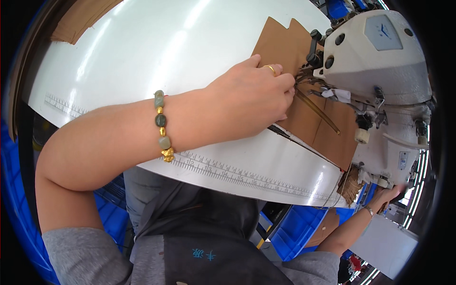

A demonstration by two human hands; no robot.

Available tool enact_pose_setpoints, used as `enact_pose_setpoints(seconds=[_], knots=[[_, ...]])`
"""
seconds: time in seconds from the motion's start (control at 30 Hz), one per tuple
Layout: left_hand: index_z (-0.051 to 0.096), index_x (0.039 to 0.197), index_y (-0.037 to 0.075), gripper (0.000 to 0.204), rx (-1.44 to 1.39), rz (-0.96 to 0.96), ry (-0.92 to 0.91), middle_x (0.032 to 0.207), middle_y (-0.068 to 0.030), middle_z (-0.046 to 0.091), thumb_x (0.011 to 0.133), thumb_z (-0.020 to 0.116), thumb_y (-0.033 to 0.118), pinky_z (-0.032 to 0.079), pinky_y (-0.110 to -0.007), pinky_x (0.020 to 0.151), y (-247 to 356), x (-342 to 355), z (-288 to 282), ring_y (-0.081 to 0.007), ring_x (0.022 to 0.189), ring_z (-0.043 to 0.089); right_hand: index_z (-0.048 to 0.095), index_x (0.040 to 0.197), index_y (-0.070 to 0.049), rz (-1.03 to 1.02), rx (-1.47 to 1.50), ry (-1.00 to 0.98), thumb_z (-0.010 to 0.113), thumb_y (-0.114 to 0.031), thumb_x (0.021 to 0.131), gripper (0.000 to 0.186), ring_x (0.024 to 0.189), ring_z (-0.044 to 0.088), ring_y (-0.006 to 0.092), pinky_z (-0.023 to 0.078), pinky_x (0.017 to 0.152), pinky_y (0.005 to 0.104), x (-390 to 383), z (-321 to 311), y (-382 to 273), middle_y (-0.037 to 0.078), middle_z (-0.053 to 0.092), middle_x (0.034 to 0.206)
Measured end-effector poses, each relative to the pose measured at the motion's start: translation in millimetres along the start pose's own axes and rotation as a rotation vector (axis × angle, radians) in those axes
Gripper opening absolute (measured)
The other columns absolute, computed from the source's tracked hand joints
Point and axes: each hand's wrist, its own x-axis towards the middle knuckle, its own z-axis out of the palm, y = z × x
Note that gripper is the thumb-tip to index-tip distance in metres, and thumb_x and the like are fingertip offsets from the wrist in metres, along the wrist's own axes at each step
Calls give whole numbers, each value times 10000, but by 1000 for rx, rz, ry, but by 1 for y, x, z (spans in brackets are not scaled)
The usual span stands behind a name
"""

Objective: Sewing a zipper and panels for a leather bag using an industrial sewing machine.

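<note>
My left hand point(266, 90), with a ring and a beaded bracelet at the wrist, has its curled fingers pressed on brown flat pieces point(280, 42) beside the needle and foot area of a white sewing machine point(380, 71). A narrow brass-coloured strip point(323, 118) lies slanting over the pieces. My right hand point(387, 194) is low at the right, below the machine body, its fingers bent around something dark that I cannot make out.
The white table point(118, 57) has printed rulers along its front edge. More brown pieces point(80, 19) lie at the back left. A frayed brown bundle point(351, 185) hangs by the machine. Blue bins point(294, 228) and a pale board point(380, 242) are below at the right.
</note>
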Motion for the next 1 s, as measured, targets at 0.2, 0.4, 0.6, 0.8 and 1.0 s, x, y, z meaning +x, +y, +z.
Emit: enact_pose_setpoints(seconds=[0.2, 0.4, 0.6, 0.8, 1.0], knots=[[681, 1296, 23, 471, -20, -4, 22, 1185, -65, 659, 934, 757, 315, 499, -400, 1037, 0, 0, 2, -220, 1253, 602, 580, 1409, -17, 23, 131, 14, 561, -308, 1039, 471, 1172, 680, 336, 608, 952, 489, 1, -11, 49, 146, 651, 1356], [696, 1290, 71, 427, -60, 3, 6, 1293, -55, 674, 944, 752, 315, 485, -404, 1080, -4, -1, -2, -245, 1322, 594, 570, 1396, 59, -31, 212, 55, 497, -272, 1074, 467, 1203, 665, 343, 585, 1005, 497, -25, 4, 63, 187, 626, 1394], [714, 1262, 60, 390, -78, 20, 47, 1339, -83, 687, 948, 753, 288, 484, -501, 1123, 2, -2, -10, -304, 1331, 609, 593, 1288, 120, -595, -202, 363, 479, -288, 1126, 453, 1128, 682, 332, 585, 988, 438, -119, 55, -28, 212, 671, 1298], [737, 1267, 61, 384, -13, -2, -1, 1362, -106, 685, 940, 760, 261, 508, -521, 1091, 8, 3, -17, -330, 1323, 628, 729, 991, -38, -978, -483, -917, 744, -69, 890, 106, 1024, 712, 338, 579, 880, 440, -293, 181, -115, 130, 736, 1103], [745, 1278, 55, 403, 0, -6, 6, 1361, -119, 695, 926, 779, 249, 527, -492, 1063, 12, 6, -20, -339, 1313, 640, 713, 948, -60, -928, -349, -1088, 794, -188, 850, 181, 990, 684, 269, 562, 879, 407, -346, 271, -122, 70, 694, 1017]])
